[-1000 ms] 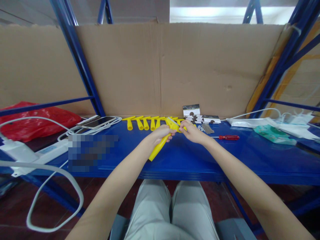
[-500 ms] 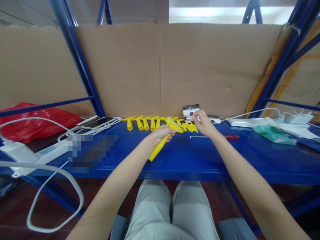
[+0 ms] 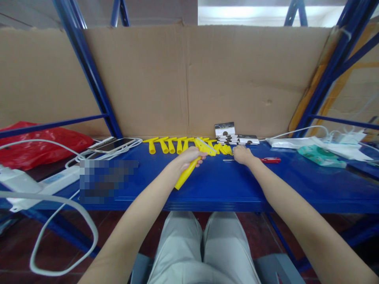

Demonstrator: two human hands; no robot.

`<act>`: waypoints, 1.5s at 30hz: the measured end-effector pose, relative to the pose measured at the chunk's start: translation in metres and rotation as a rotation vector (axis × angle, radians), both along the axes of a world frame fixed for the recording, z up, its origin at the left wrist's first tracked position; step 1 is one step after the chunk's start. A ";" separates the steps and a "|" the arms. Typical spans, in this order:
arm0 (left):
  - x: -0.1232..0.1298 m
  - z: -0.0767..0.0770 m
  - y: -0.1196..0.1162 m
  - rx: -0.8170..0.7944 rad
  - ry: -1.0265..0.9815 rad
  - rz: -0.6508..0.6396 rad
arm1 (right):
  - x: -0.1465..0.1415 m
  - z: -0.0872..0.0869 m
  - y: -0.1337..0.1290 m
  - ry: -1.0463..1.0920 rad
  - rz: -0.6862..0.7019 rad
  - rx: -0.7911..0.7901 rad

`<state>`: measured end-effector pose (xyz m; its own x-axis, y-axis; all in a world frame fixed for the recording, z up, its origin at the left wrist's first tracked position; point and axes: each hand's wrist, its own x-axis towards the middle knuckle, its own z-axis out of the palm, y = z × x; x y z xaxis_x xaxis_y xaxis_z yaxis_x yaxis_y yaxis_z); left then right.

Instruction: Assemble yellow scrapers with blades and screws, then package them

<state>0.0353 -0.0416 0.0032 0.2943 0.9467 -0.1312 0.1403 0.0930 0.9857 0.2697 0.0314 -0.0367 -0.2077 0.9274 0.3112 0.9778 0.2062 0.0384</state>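
My left hand (image 3: 192, 155) is wrapped round the handle of a yellow scraper (image 3: 186, 175), its wide head with a pale metal strip pointing up and away. Lowered to the table, my right hand (image 3: 242, 154) has its fingers curled together at the right end of a cluster of small yellow plastic pieces (image 3: 222, 149). What its fingertips pinch, if anything, is hidden. A screwdriver with a red handle (image 3: 271, 160) lies under the right wrist, its shaft partly covered. Several yellow scraper handles (image 3: 164, 146) are lined up behind the left hand.
Small printed packets (image 3: 227, 139) are stacked against the cardboard wall (image 3: 142, 79). On the left are a phone (image 3: 114, 145), white cables, a power strip (image 3: 59, 182) and a red bag (image 3: 44, 144). White packaging and a green packet (image 3: 321, 156) lie on the blue table's (image 3: 213, 185) right.
My right hand has come down from in front of the printed packets to the tabletop beside the small yellow pieces. My left hand keeps the scraper in nearly the same place.
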 end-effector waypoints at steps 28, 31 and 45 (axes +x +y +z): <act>0.000 -0.015 0.007 -0.019 0.194 -0.054 | -0.010 0.019 -0.015 0.122 0.175 -0.171; -0.002 -0.013 0.008 0.021 0.114 -0.015 | -0.011 0.019 -0.016 0.121 0.170 -0.175; -0.003 0.002 0.003 0.133 0.100 0.087 | -0.030 0.014 -0.023 0.264 0.358 -0.175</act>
<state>0.0321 -0.0383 0.0053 0.2026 0.9789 -0.0276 0.2354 -0.0214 0.9717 0.2397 0.0084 -0.0229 -0.4588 0.8549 0.2422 0.8155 0.5133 -0.2673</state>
